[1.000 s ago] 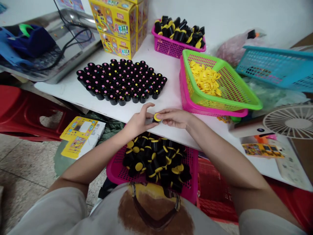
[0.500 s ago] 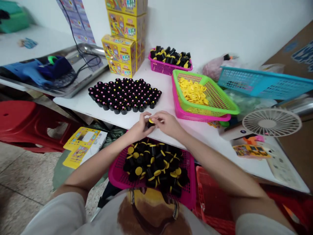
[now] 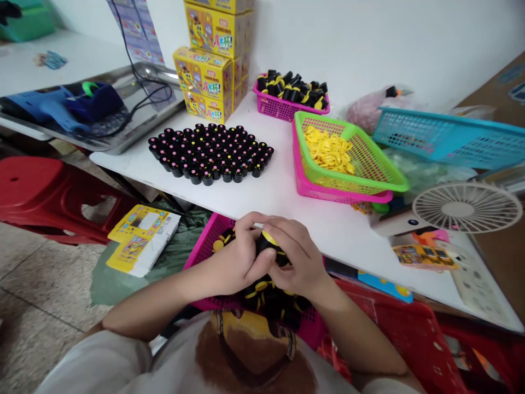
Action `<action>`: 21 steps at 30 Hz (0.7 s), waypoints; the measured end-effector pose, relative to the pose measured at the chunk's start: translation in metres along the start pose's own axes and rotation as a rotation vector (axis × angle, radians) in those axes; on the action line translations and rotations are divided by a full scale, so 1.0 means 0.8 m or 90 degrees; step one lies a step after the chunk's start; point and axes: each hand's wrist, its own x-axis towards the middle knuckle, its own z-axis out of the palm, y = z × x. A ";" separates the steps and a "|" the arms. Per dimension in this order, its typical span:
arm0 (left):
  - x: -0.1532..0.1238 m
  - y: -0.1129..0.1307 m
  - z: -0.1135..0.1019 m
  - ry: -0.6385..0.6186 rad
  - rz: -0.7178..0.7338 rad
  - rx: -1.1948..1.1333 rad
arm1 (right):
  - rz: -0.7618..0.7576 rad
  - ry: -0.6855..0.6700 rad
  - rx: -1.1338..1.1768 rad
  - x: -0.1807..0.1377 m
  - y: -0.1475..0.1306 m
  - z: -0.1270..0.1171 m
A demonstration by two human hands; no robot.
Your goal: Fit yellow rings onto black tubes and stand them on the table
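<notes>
Black cylinder point(image 3: 266, 249) with a yellow cap on its top end sits clasped between both hands. It is held over the near pink basket point(image 3: 204, 247) on the person's lap, just short of the tabletop point(image 3: 283, 191) edge. The left hand point(image 3: 233, 265) wraps its fingers closed around the black body from the left. The right hand point(image 3: 299, 262) curls over the capped end from the right, fingers bent tight, so the black cylinder is gripped by both. Under the hands, the near pink basket holds a heap of like pieces with yellow caps on, mostly hidden.

On the tabletop to the far left, a block of uncapped black pieces point(image 3: 211, 153) stands upright in rows, small coloured tops showing. Farther right, the far pink basket point(image 3: 275, 108) is heaped with capped pieces, and the green basket point(image 3: 371, 161) holds a pile of loose yellow caps point(image 3: 328, 150). Judging by these, a good share is capped, yet the standing block and the loose caps suggest plenty is left.
</notes>
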 end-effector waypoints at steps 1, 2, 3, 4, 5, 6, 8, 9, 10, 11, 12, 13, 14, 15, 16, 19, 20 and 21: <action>-0.002 0.000 0.003 -0.005 -0.018 -0.014 | 0.002 -0.009 0.000 -0.002 0.000 -0.002; -0.004 0.000 0.005 -0.013 -0.035 -0.023 | 0.005 -0.016 0.002 -0.004 0.000 -0.004; -0.005 0.001 0.006 -0.023 -0.051 -0.030 | 0.004 -0.022 0.004 -0.006 -0.001 -0.006; -0.007 0.001 0.007 -0.036 -0.061 -0.033 | 0.000 -0.031 0.004 -0.007 -0.001 -0.008; -0.008 0.001 0.007 -0.046 -0.065 -0.031 | -0.009 -0.040 -0.001 -0.009 -0.001 -0.009; -0.009 0.002 0.006 -0.051 -0.068 -0.026 | -0.019 -0.048 -0.007 -0.009 -0.001 -0.010; -0.010 0.002 0.002 -0.061 -0.078 -0.019 | -0.037 -0.063 -0.014 -0.011 0.000 -0.012; -0.010 0.002 0.000 -0.070 -0.090 -0.030 | -0.039 -0.066 -0.009 -0.011 0.001 -0.012; -0.010 0.002 -0.001 -0.079 -0.106 -0.065 | -0.037 -0.064 0.004 -0.011 0.001 -0.013; -0.010 0.002 -0.001 -0.091 -0.125 -0.129 | -0.033 -0.058 0.023 -0.011 0.001 -0.013; -0.010 0.002 0.001 -0.101 -0.144 -0.222 | -0.028 -0.048 0.043 -0.011 0.000 -0.014; -0.009 0.002 0.004 -0.104 -0.165 -0.332 | -0.025 -0.033 0.059 -0.010 -0.002 -0.014; -0.008 0.002 0.009 -0.101 -0.191 -0.448 | -0.025 -0.017 0.069 -0.009 -0.004 -0.015; -0.008 0.003 0.014 -0.091 -0.220 -0.555 | -0.025 -0.002 0.074 -0.008 -0.006 -0.016; -0.009 0.003 0.020 -0.083 -0.249 -0.644 | -0.027 0.010 0.078 -0.007 -0.009 -0.017; -0.012 0.005 0.031 -0.056 -0.315 -0.763 | -0.021 0.013 0.112 -0.005 -0.017 -0.018; -0.013 0.006 0.032 -0.049 -0.315 -0.758 | -0.017 0.011 0.131 -0.005 -0.019 -0.018; -0.014 0.008 0.031 -0.046 -0.300 -0.736 | -0.014 0.012 0.146 -0.006 -0.021 -0.017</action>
